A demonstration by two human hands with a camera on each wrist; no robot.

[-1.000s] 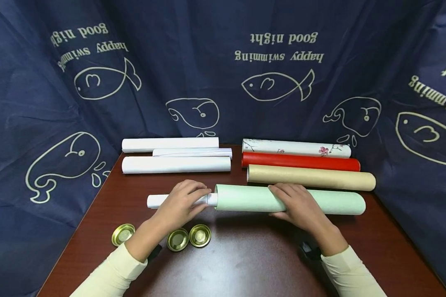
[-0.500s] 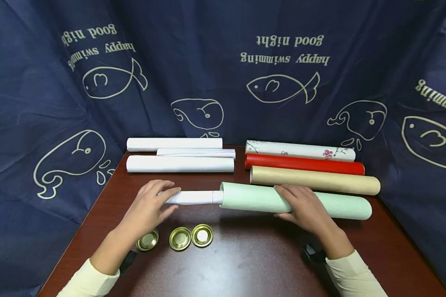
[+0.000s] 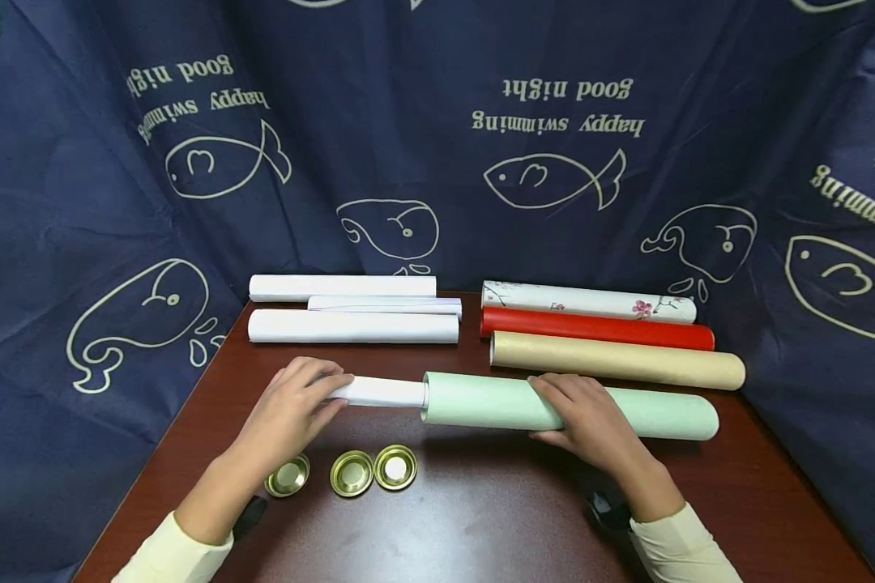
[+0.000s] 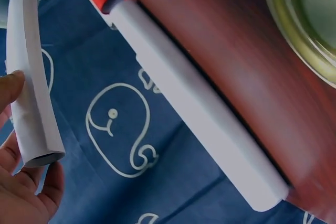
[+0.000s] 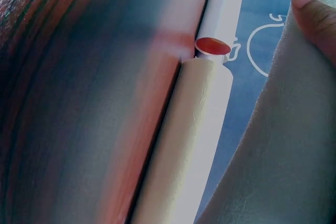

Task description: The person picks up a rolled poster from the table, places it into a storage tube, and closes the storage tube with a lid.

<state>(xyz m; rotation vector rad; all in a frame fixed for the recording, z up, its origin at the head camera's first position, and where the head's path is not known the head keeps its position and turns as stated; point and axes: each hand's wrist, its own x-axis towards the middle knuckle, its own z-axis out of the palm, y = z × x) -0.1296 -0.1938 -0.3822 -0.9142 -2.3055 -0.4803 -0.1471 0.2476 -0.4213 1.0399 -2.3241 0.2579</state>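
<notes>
My left hand point(image 3: 288, 405) holds a thin rolled sheet of white paper point(image 3: 386, 392) near its left end. In the left wrist view the thumb and fingers lie on either side of the paper roll point(image 4: 31, 77), and its hollow near end shows. The roll's far end sits inside the mouth of a pale green tube point(image 3: 481, 401), hidden from there on. Around the tube's middle, my right hand point(image 3: 586, 413) grips with thumb in front and fingers over the top. Only a fingertip of that hand and the tube's side show in the right wrist view.
Behind the left hand lie three white paper rolls point(image 3: 353, 326). Beige point(image 3: 620, 359), red point(image 3: 598, 326) and flower-printed point(image 3: 591, 301) tubes lie behind the green one. Three gold metal caps point(image 3: 352, 474) rest near the left forearm. A dark blue curtain point(image 3: 437, 121) borders the table.
My left hand has slid left along the paper roll to its outer end. The roll now goes further into the green tube, whose mouth has shifted slightly left since half a second ago.
</notes>
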